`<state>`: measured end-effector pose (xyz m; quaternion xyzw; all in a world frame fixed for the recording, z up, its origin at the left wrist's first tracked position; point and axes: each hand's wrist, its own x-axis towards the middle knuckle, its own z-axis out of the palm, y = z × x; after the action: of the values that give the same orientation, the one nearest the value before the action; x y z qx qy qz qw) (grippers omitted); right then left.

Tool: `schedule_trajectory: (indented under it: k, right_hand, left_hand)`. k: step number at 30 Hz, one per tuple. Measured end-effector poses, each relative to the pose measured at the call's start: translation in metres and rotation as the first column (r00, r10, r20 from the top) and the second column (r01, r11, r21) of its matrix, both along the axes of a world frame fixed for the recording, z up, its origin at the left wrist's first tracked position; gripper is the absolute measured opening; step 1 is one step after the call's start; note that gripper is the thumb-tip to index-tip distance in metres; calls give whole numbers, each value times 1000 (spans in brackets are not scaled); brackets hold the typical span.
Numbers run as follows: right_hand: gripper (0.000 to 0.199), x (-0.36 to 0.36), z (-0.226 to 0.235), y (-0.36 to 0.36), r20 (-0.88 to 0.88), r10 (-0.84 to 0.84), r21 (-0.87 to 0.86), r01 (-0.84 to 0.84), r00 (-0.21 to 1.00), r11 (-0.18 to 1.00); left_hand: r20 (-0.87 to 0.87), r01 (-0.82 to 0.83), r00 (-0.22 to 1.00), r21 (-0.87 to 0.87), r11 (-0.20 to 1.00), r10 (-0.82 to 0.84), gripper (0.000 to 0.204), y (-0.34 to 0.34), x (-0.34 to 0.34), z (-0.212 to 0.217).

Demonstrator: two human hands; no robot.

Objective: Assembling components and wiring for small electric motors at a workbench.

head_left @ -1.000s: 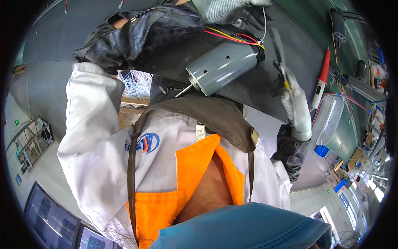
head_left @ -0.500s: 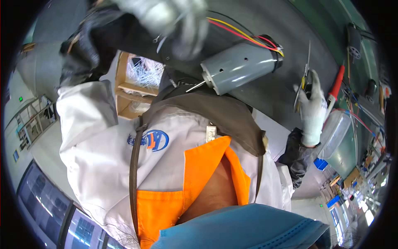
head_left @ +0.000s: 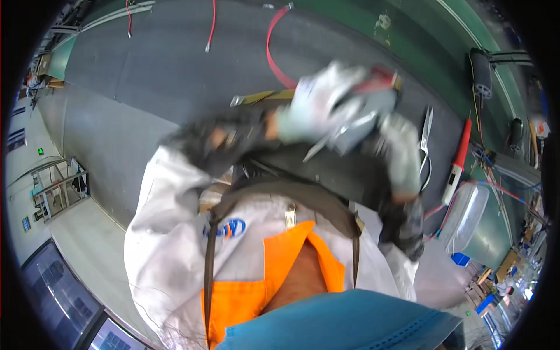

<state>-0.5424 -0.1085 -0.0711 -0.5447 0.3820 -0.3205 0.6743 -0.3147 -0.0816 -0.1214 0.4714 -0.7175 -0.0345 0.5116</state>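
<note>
A grey cylindrical electric motor point(head_left: 357, 131) is between my gloved hands, its thin shaft pointing to the lower left. My left hand point(head_left: 321, 102) is closed over its upper left side. My right hand point(head_left: 398, 146) grips it from the right; both hands and the motor are smeared by motion. From beneath my left hand a red wire point(head_left: 269, 49) curves up and a yellow wire point(head_left: 262, 97) runs left, each ending in a metal terminal. A pair of scissors point(head_left: 426, 140) lies just right of my right hand.
A red-and-white pen-shaped tool point(head_left: 458, 163) lies at the right, beside a clear plastic container point(head_left: 466, 213). Another small motor point(head_left: 481, 73) is farther back right. Short red leads point(head_left: 212, 26) lie on the dark mat point(head_left: 151, 76) at the far side.
My right hand has let go of the scissors and come left onto the motor. My left hand has moved right onto the motor, which has turned; its wires have swung leftward.
</note>
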Motion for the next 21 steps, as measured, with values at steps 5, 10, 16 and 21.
schedule_trajectory:
  k: [5, 10, 16, 21]
  right_hand:
    - [29, 14, 15, -91, 123, -340, -133, 354, 933, 926]
    - [38, -60, 29, -26, -119, -386, -215, 356, 915, 909]
    - [48, -190, 25, -11, 21, -885, -411, 811, 464, 416]
    - [29, -201, 50, -61, -144, -729, -555, 556, 669, 619]
  left_hand:
    - [-611, 539, 764, 427, 726, -207, 31, -205, 12, -4]
    - [-563, 543, 806, 581, 607, -183, 26, -146, 32, 49]
    - [-690, 598, 723, 649, 471, 32, 43, -35, 39, 39]
    - [-906, 902, 421, 423, 87, 46, 47, -39, 7, 36]
